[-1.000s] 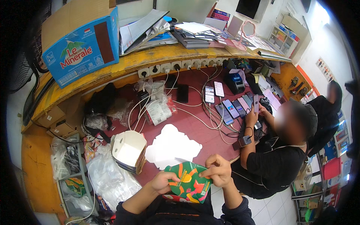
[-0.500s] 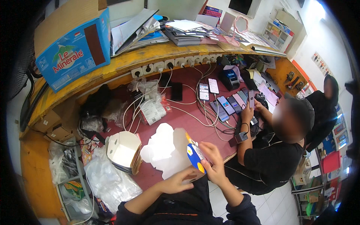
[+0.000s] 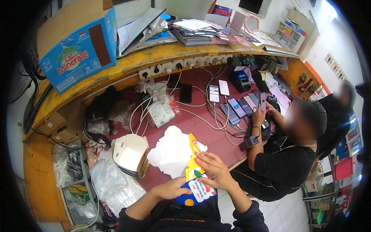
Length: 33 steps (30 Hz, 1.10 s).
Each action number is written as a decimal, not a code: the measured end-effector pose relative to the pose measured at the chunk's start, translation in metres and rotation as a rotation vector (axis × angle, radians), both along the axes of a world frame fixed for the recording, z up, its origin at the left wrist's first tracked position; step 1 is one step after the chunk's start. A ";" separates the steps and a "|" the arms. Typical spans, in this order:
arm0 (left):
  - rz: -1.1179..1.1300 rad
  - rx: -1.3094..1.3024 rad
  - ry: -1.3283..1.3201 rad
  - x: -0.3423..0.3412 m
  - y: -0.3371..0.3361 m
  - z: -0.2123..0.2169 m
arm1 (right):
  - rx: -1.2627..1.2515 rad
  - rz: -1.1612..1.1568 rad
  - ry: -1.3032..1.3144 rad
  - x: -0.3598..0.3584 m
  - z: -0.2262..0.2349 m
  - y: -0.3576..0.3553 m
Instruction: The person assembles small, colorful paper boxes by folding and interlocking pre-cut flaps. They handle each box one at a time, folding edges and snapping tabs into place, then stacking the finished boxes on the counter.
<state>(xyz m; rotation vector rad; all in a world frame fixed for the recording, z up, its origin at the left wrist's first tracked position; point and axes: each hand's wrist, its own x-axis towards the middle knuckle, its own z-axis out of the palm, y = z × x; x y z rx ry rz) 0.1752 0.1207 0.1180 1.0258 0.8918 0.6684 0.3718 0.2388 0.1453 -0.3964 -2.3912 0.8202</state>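
Observation:
In front of me is a partly unfolded paper food box (image 3: 170, 154), its white inside spread out over the table edge. One panel, printed yellow and blue, faces me. My left hand (image 3: 170, 190) grips this panel at its lower left, thumb on the print and the other fingers hidden behind. My right hand (image 3: 217, 173) has its fingers and thumb laid on the panel's right side, gripping the card there. To the left stands a nested stack of folded paper food boxes (image 3: 130, 154) with white insides.
Clear plastic bags (image 3: 118, 189) lie left, beside a grey crate (image 3: 83, 170). Charging cables and several phones (image 3: 236, 107) cover the dark red table (image 3: 185, 123). At right sits a person (image 3: 284, 170) in black holding a phone. A blue carton (image 3: 79, 58) stands on the wooden shelf (image 3: 162, 56).
The printed panel has turned and tipped down toward me, so its yellow and blue face now shows. My right hand has flattened over it, and my left hand has shifted slightly left.

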 end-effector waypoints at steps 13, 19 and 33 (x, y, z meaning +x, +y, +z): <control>0.471 -0.309 -0.599 -0.014 0.014 -0.021 | -0.140 0.033 0.101 -0.001 -0.014 -0.025; 0.791 -0.267 -0.544 0.025 0.014 0.007 | -0.429 -0.479 0.439 -0.016 -0.018 -0.039; 0.605 0.022 -0.931 0.010 -0.011 -0.027 | -0.563 -0.162 0.520 -0.029 -0.026 -0.052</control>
